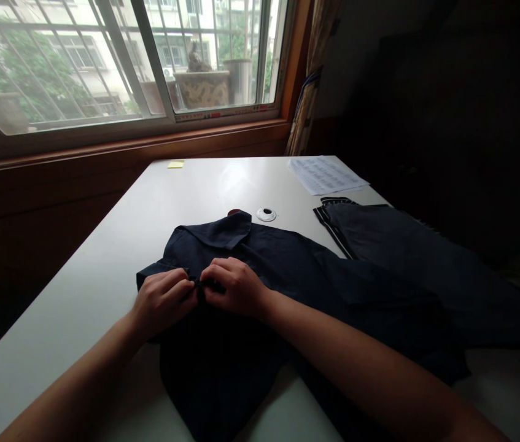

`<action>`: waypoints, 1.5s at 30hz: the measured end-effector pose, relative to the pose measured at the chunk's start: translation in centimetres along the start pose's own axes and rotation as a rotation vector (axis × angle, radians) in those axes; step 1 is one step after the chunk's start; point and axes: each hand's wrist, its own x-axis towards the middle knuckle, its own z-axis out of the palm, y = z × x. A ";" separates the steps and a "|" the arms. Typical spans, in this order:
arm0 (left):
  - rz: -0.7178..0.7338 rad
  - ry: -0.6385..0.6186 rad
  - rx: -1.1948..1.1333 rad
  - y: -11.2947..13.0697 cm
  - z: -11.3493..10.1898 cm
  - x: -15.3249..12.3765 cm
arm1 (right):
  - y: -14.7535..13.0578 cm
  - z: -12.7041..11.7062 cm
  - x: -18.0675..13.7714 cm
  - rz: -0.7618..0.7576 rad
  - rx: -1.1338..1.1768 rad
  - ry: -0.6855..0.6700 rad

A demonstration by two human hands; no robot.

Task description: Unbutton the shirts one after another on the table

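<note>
A dark navy shirt [260, 264] lies spread on the white table [116, 245], collar toward the window. My left hand [162, 299] and my right hand [236, 285] meet at the shirt's front, just below the collar. Both hands are closed, fingers pinching the fabric edge between them. What exactly sits under the fingertips is hidden. A second dark garment with striped trim [379, 239] lies to the right, partly overlapping the shirt.
A round white cable grommet [266, 214] sits beyond the collar. A printed paper sheet [326, 174] lies at the far right of the table, a yellow sticky note [175, 164] at the far edge. A window and wooden sill lie behind; the right side is dark.
</note>
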 end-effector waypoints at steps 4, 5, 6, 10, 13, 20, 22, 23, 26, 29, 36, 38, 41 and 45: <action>0.014 0.032 0.000 -0.3 -0.4 0.2 | -0.2 -0.5 0.1 0.076 0.137 -0.015; 0.019 0.033 0.001 -0.4 -0.4 0.2 | -0.2 -0.7 0.1 0.094 0.165 -0.018; 0.025 0.032 0.001 -0.4 -0.5 0.2 | -0.2 -0.8 0.1 0.110 0.191 -0.020; 0.035 0.037 0.009 -0.5 -0.6 0.2 | -0.2 -0.9 0.0 0.148 0.287 -0.019; 0.032 0.038 0.001 -0.4 -0.7 0.4 | 0.0 -0.9 0.1 0.183 0.346 -0.008; 0.039 0.027 -0.022 -0.4 -0.8 0.2 | 0.4 -0.7 0.4 0.351 0.504 0.074; 0.044 0.006 -0.039 -0.5 -0.8 0.1 | 0.6 -0.7 0.5 0.397 0.504 0.119; 0.046 -0.001 -0.047 -0.6 -0.8 0.1 | 0.8 -0.7 0.5 0.419 0.504 0.139; 0.051 -0.004 -0.058 -0.6 -0.8 0.1 | 1.1 -0.7 0.5 0.479 0.508 0.204; 0.047 0.011 -0.075 -0.5 -0.8 0.2 | 1.4 -0.7 0.5 0.531 0.534 0.262; 0.041 -0.046 -0.200 -0.2 -1.0 0.5 | 2.6 -0.5 0.5 0.669 0.679 0.335; 0.042 -0.048 -0.223 -0.2 -1.1 0.5 | 3.1 -0.4 0.5 0.718 0.759 0.323; 0.036 -0.033 -0.231 -0.1 -1.2 0.6 | 3.8 -0.7 0.7 0.787 0.883 0.265; 0.047 0.025 -0.206 -0.2 -1.2 0.6 | 4.6 -2.1 1.2 0.826 0.932 0.257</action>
